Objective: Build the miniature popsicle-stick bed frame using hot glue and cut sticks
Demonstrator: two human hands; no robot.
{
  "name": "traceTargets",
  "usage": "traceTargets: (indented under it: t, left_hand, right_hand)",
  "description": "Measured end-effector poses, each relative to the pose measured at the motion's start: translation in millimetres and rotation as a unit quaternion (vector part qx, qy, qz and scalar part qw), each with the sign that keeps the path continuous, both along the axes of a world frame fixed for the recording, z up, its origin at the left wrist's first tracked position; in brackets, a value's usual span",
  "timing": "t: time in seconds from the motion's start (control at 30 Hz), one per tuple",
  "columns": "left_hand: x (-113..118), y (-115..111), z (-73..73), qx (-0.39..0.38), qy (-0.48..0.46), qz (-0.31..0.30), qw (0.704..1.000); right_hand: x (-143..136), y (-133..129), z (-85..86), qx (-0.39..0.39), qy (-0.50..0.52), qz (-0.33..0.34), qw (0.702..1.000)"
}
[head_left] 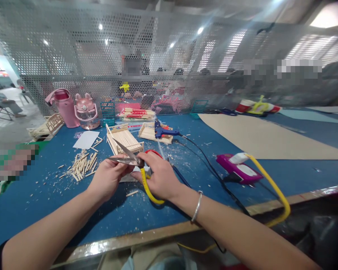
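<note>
My right hand (161, 179) is closed around the yellow and red handles of a pair of scissors (130, 160), whose blades are apart and point left. My left hand (107, 179) is pinched right beside the blades; what its fingers hold, if anything, is hidden. Just beyond the hands lies a small bed-like frame of wooden sticks (126, 139). A second stick frame (147, 132) is behind it, with a blue hot glue gun (166, 131) resting on it. To the left is a loose pile of short cut sticks (83, 165).
A white card (86, 140), pink flask (65, 108) and pink-lidded bottle (86, 112) stand or lie at the left. Bundled sticks (136, 114) sit before the perforated screen (146, 48). A purple power strip (238, 170), glue gun cord and tan sheet (264, 137) are right.
</note>
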State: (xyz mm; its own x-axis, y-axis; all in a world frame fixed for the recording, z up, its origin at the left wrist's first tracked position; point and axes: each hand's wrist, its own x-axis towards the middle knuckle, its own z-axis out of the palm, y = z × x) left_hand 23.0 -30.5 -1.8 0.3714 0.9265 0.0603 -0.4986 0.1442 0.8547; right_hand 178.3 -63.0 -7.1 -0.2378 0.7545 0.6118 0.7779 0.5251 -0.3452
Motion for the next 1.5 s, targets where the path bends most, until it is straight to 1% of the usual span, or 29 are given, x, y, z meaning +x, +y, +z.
traceTargets:
  t: [0.13, 0.3, 0.4, 0.47, 0.53, 0.6, 0.67, 0.73, 0.8, 0.83, 0.9, 0.93, 1.03, 1.1, 1.13, 1.23, 1.3, 1.37, 1.43, 1.5]
  left_hand:
    - [-1, 1, -4.5, 0.009, 0.014, 0.011, 1.0]
    - [-5, 3, -7.3, 0.05, 0.044, 0.004, 0.998]
    - [-6, 4, -5.6, 0.061, 0.053, 0.006, 0.997]
    - [-6, 5, -5.0, 0.078, 0.074, 0.019, 0.994]
    - [-6, 4, -5.4, 0.11, 0.117, 0.041, 0.986]
    - [-6, 3, -6.1, 0.162, 0.178, 0.065, 0.968]
    - [-8, 1, -6.3, 0.24, 0.241, 0.086, 0.936]
    - [-9, 0, -5.6, 0.324, 0.29, 0.101, 0.895]
    - [-10, -1, -4.7, 0.375, 0.314, 0.108, 0.865]
    - [-10, -1, -4.5, 0.384, 0.317, 0.11, 0.86]
    - [-9, -1, -5.0, 0.376, 0.312, 0.107, 0.866]
    - [-9, -1, -5.8, 0.359, 0.303, 0.103, 0.877]
    - [-7, 1, -9.2, 0.263, 0.251, 0.073, 0.929]
    - [-6, 2, -10.9, 0.216, 0.226, 0.052, 0.949]
    - [-6, 2, -11.2, 0.211, 0.22, 0.045, 0.951]
    - [-6, 2, -10.2, 0.237, 0.21, 0.029, 0.948]
    - [-7, 2, -8.5, 0.238, 0.201, 0.02, 0.95]
    - [-7, 2, -7.2, 0.221, 0.193, 0.023, 0.956]
    - [-6, 1, -6.7, 0.203, 0.188, 0.029, 0.961]
    - [-6, 0, -7.0, 0.2, 0.2, 0.031, 0.959]
  right_hand:
    - [2, 1, -3.4, -0.005, 0.006, 0.006, 1.0]
    - [2, 2, -3.5, -0.021, 0.036, 0.034, 0.999]
    - [0, 3, 1.7, -0.042, 0.088, 0.025, 0.995]
    - [-1, 3, 5.5, -0.065, 0.153, 0.026, 0.986]
    - [-3, 3, 8.0, -0.104, 0.236, 0.05, 0.965]
    - [-6, 3, 8.6, -0.158, 0.326, 0.088, 0.928]
    - [-8, 2, 7.8, -0.216, 0.404, 0.125, 0.88]
    - [-11, 2, 6.4, -0.262, 0.454, 0.145, 0.839]
    - [-12, 2, 5.1, -0.291, 0.482, 0.146, 0.813]
    - [-12, 2, 4.7, -0.302, 0.491, 0.142, 0.805]
    - [-12, 3, 4.4, -0.319, 0.505, 0.137, 0.79]
    - [-12, 4, 4.6, -0.324, 0.511, 0.136, 0.785]
    - [-12, 4, 6.3, -0.322, 0.526, 0.142, 0.775]
    - [-13, 3, 7.7, -0.314, 0.536, 0.151, 0.769]
    - [-13, 3, 8.2, -0.312, 0.54, 0.156, 0.766]
    - [-14, 3, 8.2, -0.316, 0.548, 0.165, 0.757]
    - [-14, 3, 6.9, -0.321, 0.545, 0.166, 0.757]
    - [-13, 3, 5.7, -0.319, 0.53, 0.164, 0.769]
    - [-13, 3, 5.5, -0.308, 0.51, 0.159, 0.787]
    - [-12, 2, 6.5, -0.293, 0.498, 0.154, 0.802]
